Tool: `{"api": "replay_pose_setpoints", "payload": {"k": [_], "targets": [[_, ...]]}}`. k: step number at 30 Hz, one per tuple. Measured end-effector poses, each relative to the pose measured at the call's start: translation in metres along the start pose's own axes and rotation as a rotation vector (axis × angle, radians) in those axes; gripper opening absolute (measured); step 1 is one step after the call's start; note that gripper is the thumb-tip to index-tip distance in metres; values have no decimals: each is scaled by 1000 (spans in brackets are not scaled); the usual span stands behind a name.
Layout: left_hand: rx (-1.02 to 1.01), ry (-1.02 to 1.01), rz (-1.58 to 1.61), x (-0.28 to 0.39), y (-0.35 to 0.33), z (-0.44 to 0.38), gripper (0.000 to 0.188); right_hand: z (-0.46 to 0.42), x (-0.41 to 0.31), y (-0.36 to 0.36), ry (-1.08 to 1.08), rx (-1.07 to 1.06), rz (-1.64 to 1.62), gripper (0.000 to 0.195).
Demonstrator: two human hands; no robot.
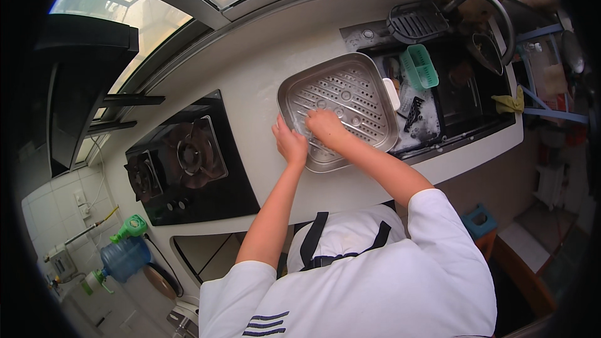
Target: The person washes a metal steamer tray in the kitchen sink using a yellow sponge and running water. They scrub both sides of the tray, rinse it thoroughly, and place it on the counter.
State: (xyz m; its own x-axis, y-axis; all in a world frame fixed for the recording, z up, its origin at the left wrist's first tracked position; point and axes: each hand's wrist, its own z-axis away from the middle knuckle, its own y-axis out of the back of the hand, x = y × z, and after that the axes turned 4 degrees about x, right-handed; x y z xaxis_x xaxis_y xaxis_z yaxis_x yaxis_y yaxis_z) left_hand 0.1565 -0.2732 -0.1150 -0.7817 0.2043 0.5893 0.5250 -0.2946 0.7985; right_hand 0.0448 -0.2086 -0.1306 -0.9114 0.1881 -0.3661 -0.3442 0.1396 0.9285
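Observation:
A square stainless-steel steamer tray [361, 87] with rows of holes and a white side handle [391, 94] lies on the counter, its right side reaching the sink's edge. My left hand [289, 143] grips its left rim, the thumb pointing up. Inside the tray, my right hand [325, 127] rests with bent fingers on the perforated bottom near the left side; its fingertips are partly hidden, and whether it holds a small cloth or anything else cannot be told.
Right of the tray, a black sink [469, 98] holds suds and a green divided basket [419, 68]. A curved faucet [504, 14] and a black rack [418, 21] stand behind. A yellow cloth [509, 102] hangs at the sink's right edge. A gas hob [225, 192] is at left.

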Motion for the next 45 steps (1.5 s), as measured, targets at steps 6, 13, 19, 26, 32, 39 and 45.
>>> {"api": "replay_pose_setpoints", "payload": {"k": [6,13,19,26,32,39,45], "targets": [[51,-28,-20,-8,-3,4,65,24,66,31,-476,50,-42,10],[23,10,-23,-5,-3,2,65,53,55,21,-479,61,-95,7],[64,6,-34,1,-8,6,65,31,42,13,-514,316,30,11],[27,30,-34,2,-2,7,66,43,73,34,-645,91,-72,9],[20,7,-64,1,-4,1,66,41,-12,-9,-220,-10,-180,10],[14,69,-46,8,0,6,66,51,38,15,-427,180,-139,6],[41,-46,-69,4,-4,3,63,58,2,-19,-137,-219,-286,5]]}}
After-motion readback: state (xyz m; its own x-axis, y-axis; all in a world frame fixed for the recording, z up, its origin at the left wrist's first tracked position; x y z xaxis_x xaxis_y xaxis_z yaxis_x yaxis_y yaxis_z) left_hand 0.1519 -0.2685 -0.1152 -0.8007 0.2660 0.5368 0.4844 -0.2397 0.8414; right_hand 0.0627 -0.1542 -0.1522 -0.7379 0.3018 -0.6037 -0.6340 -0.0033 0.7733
